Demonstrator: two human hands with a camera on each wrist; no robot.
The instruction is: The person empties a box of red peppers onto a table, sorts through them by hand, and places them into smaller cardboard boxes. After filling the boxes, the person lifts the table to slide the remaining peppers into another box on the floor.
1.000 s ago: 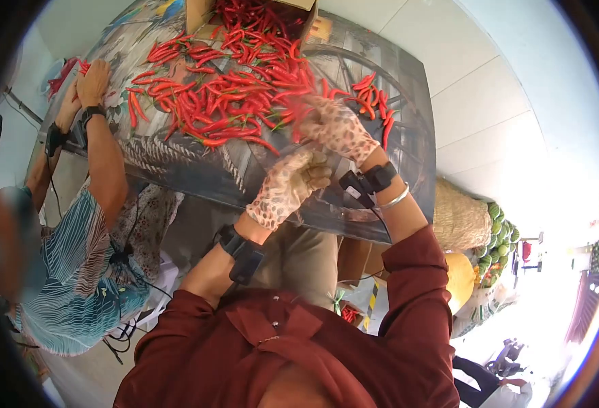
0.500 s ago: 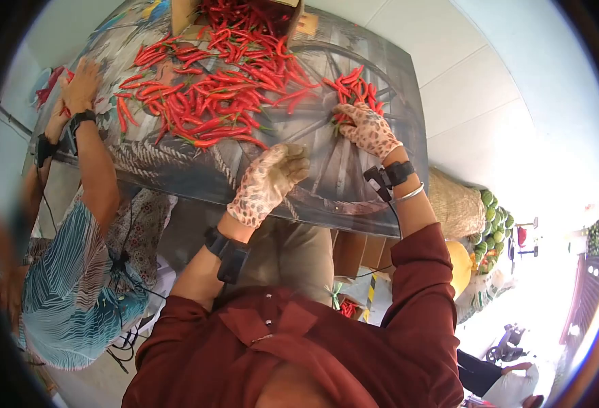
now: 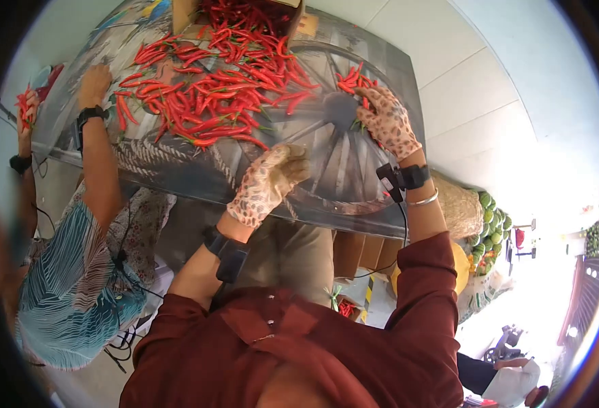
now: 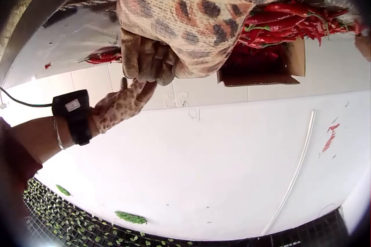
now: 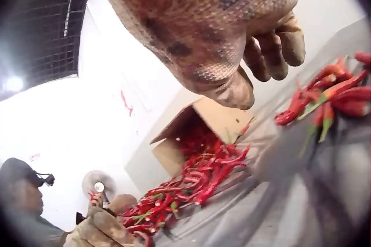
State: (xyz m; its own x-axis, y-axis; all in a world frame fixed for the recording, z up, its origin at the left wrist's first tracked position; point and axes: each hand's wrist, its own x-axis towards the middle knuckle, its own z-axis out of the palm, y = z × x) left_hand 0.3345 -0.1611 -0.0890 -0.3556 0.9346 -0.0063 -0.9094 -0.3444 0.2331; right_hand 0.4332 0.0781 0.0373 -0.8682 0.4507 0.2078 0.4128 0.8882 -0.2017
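Observation:
A spread of red chillies (image 3: 208, 102) covers the middle of the table (image 3: 177, 178). Beside a smaller chilli pile (image 3: 350, 79) at the right, my gloved right hand (image 3: 389, 126) has its fingers loosely bent. In the right wrist view, that hand (image 5: 232, 38) is above and beside the small pile (image 5: 342, 88), with nothing visible between thumb and fingers. Near the front edge, my gloved left hand (image 3: 267, 185) hovers with loosely curled fingers, palm turned towards the right. The left wrist view shows this hand (image 4: 179, 24) holding nothing.
A cardboard box (image 3: 183, 15) of chillies lies open towards me at the table's back. To the left, another person (image 3: 75, 279) rests one hand on the table and holds chillies in the other. A woven sack (image 3: 457, 207) stands beyond the right edge.
My right hand has gone from the large spread to the small pile, then drawn slightly right. My left hand shifted a little left. The other person's far hand moved left with chillies.

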